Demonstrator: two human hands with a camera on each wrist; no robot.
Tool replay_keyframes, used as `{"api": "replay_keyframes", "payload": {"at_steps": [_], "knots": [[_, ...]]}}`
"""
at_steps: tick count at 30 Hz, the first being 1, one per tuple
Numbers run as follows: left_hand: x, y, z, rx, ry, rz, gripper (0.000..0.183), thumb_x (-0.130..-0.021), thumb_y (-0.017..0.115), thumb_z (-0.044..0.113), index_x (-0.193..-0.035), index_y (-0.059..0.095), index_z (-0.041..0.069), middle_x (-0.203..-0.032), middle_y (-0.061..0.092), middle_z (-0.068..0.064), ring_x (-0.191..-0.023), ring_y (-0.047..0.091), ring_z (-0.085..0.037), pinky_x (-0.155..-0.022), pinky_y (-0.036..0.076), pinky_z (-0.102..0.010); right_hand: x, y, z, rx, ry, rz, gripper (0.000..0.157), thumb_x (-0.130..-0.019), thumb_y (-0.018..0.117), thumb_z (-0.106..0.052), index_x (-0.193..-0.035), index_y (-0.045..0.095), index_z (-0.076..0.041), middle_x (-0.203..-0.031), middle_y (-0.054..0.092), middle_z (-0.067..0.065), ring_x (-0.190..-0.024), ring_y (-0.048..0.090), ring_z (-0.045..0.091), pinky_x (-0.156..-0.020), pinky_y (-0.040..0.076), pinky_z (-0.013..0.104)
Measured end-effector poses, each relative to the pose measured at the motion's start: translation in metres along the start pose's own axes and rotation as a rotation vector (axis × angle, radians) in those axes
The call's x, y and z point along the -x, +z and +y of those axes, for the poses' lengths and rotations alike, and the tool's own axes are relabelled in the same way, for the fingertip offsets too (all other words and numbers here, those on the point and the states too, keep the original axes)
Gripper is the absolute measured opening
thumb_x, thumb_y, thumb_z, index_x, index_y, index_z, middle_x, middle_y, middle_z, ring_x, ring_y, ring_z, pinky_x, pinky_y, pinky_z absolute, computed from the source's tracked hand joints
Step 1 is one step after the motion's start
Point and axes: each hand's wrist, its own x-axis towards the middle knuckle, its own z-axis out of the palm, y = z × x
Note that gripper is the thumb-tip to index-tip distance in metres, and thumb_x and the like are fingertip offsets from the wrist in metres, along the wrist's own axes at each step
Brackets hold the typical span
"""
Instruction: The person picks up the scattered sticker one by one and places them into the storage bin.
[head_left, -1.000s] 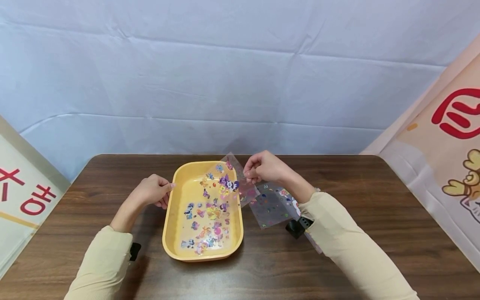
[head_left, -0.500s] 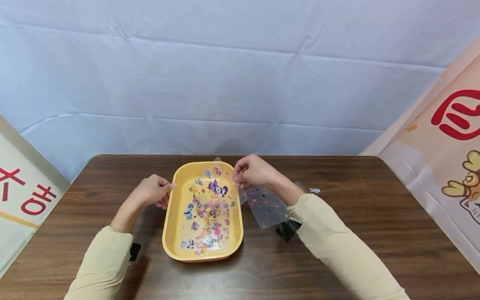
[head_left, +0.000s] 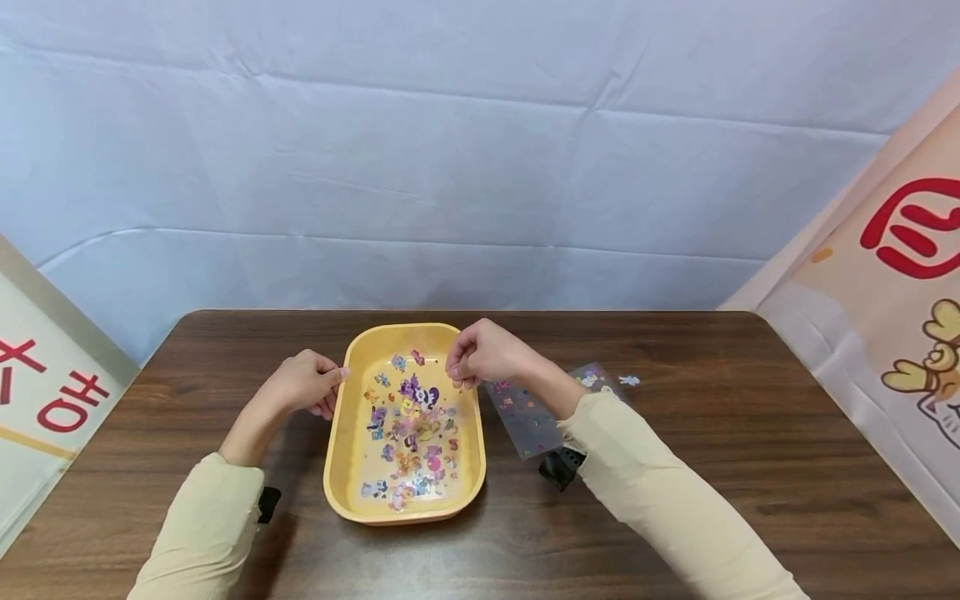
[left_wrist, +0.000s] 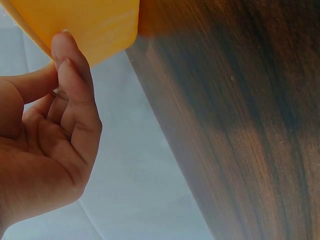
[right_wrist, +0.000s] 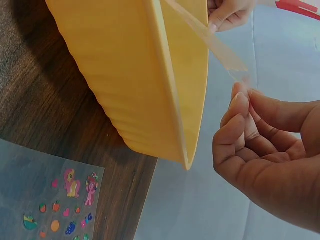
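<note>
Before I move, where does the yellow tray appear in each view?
Head: the yellow tray sits on the table, just left of centre.
Left wrist: the tray fills the upper left, cut off by the top edge.
Right wrist: the tray is at upper centre-left, also cut off by the top edge.
Shared landmark: the left hand, at the tray's rim in all three.

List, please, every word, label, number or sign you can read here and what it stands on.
"吉", in red, on the left banner.
Red character beside it: cut off, unclear.
Red sign on the right banner: cut off, unreadable.
Yellow tray, sticker sheets: no readable text.
</note>
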Motion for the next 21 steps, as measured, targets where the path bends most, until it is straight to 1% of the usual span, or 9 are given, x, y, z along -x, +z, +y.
{"api": "replay_keyframes", "payload": {"at_steps": [4,10,16,21], "knots": [[-0.0003,0.0000,-0.0001,0.002,-0.005,-0.002,0.032,-0.096,0.046,0.016,-0.079,0.065,-0.005,-0.056,0.058,-0.005,-0.050,0.060,-0.016,-0.054,0.053,-0.035,-0.0007,0.0023,0.0005,0.007,-0.012,-0.011,0.005,-0.083,0.060,0.007,-0.079,0.063,0.006,-0.069,0.062,0.011,-0.057,0.059,0.017,-0.058,0.052,0.030],[-0.0009,0.0004,-0.0012,-0.004,-0.006,0.002,0.033,-0.096,0.046,0.016,-0.078,0.065,-0.004,-0.056,0.058,-0.005,-0.050,0.060,-0.016,-0.054,0.053,-0.035,-0.0013,0.0056,0.0037,0.009,-0.004,-0.041,0.005,-0.084,0.059,0.007,-0.082,0.063,0.009,-0.070,0.062,0.012,-0.058,0.059,0.018,-0.057,0.052,0.030],[-0.0024,0.0010,-0.0028,-0.002,-0.004,0.005,0.033,-0.096,0.046,0.017,-0.078,0.065,-0.004,-0.056,0.058,-0.005,-0.050,0.060,-0.016,-0.054,0.053,-0.035,-0.0013,0.0079,0.0044,0.017,-0.005,-0.060,0.004,-0.083,0.060,0.007,-0.084,0.063,0.009,-0.071,0.064,0.012,-0.059,0.060,0.019,-0.057,0.052,0.030],[-0.0033,0.0009,-0.0031,-0.005,-0.001,0.006,0.033,-0.096,0.047,0.016,-0.078,0.065,-0.004,-0.056,0.058,-0.005,-0.050,0.060,-0.016,-0.054,0.053,-0.035,-0.0012,0.0073,0.0042,-0.003,-0.003,-0.079,0.004,-0.084,0.060,0.005,-0.084,0.064,0.007,-0.072,0.064,0.013,-0.061,0.061,0.020,-0.060,0.052,0.031]]}}
